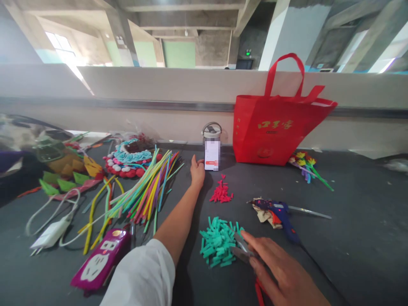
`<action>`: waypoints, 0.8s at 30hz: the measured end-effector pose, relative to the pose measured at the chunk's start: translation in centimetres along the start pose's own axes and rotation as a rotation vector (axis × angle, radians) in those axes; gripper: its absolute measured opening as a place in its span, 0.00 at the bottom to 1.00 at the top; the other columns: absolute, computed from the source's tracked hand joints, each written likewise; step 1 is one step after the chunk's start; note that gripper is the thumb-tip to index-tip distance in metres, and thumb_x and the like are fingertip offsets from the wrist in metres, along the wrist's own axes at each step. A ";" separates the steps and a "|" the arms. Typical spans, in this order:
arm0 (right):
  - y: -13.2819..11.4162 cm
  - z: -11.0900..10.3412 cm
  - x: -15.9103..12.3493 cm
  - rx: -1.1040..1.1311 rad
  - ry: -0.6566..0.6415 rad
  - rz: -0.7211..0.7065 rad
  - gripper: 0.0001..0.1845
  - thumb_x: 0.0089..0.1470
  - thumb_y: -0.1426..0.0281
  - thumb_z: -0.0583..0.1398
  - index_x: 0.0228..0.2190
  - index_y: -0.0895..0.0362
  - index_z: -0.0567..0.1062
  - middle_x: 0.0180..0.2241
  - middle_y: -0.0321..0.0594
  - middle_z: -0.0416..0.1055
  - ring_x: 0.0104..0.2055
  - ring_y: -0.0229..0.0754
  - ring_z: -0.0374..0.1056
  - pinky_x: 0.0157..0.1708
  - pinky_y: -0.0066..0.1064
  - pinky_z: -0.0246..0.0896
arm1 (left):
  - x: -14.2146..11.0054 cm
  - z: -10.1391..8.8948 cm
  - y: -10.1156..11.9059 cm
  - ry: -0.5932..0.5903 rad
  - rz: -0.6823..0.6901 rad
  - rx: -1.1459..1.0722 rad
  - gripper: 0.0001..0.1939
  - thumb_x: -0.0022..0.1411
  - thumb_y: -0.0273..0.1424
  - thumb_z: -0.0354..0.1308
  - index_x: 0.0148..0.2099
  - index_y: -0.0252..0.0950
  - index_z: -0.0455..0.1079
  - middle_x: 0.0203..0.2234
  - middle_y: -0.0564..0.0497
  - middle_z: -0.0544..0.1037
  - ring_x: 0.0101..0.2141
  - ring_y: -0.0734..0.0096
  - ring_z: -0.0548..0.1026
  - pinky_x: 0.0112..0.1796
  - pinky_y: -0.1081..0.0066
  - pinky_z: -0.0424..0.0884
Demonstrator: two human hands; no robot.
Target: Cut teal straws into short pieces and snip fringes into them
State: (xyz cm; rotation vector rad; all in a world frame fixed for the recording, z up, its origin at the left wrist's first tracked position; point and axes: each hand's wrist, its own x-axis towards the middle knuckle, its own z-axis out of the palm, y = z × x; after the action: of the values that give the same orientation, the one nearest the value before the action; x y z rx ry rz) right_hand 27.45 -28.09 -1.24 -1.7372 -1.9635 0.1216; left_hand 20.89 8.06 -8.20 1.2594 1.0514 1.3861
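My left hand (pixel 198 172) reaches forward to a phone (pixel 211 156) standing upright against a lidded cup (pixel 212 129). Its fingers meet the phone's left edge, one finger sticking up apart from the others; part of the grip is hidden. In my right hand (pixel 277 265) is a pair of scissors (pixel 244 248) with red handles, held around the blades' base. The blades are parted and their tips lie over a pile of short teal strips (pixel 218 242). Between the phone and that pile sits a smaller heap of red pieces (pixel 221 192).
A hot glue gun (pixel 279 210) rests on a crumpled scrap, its cable trailing right. Left are colourful fuzzy stems (pixel 149 187), a purple power strip (pixel 101 259) and a white charger (pixel 51 233). A red bag (pixel 270 131) and small flowers (pixel 304 163) stand behind.
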 end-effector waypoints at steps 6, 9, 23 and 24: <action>1.6 0.8 -0.8 -0.045 -0.032 0.001 0.23 0.62 0.71 0.50 0.58 0.50 0.66 0.44 0.42 0.75 0.46 0.41 0.73 0.44 0.32 0.71 | -0.4 -0.1 0.8 0.068 -0.031 -0.058 0.34 0.53 0.22 0.48 0.64 0.32 0.56 0.42 0.45 0.79 0.43 0.68 0.76 0.48 0.67 0.69; 1.9 0.6 -0.9 -0.114 -0.054 -0.002 0.22 0.63 0.71 0.49 0.57 0.53 0.66 0.45 0.44 0.74 0.47 0.43 0.71 0.46 0.36 0.69 | -0.3 -0.1 2.6 0.072 -0.075 -0.084 0.32 0.53 0.22 0.49 0.62 0.31 0.59 0.40 0.44 0.79 0.41 0.68 0.76 0.46 0.66 0.69; 2.0 -1.0 -1.8 -0.239 -0.182 0.203 0.25 0.62 0.65 0.50 0.59 0.54 0.65 0.47 0.48 0.72 0.50 0.52 0.68 0.47 0.46 0.67 | -16.3 -7.6 10.9 -0.455 0.188 0.228 0.12 0.52 0.23 0.52 0.34 0.38 0.75 0.26 0.52 0.77 0.28 0.70 0.73 0.32 0.71 0.67; 1.8 -1.0 -1.9 -0.243 -0.195 0.213 0.25 0.62 0.65 0.50 0.59 0.54 0.65 0.47 0.48 0.72 0.50 0.52 0.68 0.47 0.46 0.67 | -16.5 -7.9 10.4 -0.439 0.259 0.301 0.13 0.52 0.22 0.52 0.34 0.39 0.76 0.28 0.51 0.78 0.29 0.70 0.73 0.33 0.71 0.67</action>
State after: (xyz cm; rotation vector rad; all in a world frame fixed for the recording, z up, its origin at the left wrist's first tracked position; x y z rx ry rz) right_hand 29.63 -29.78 -1.69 -2.1644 -1.9906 0.1351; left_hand 12.24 -9.96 -1.66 1.8754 0.8263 1.0830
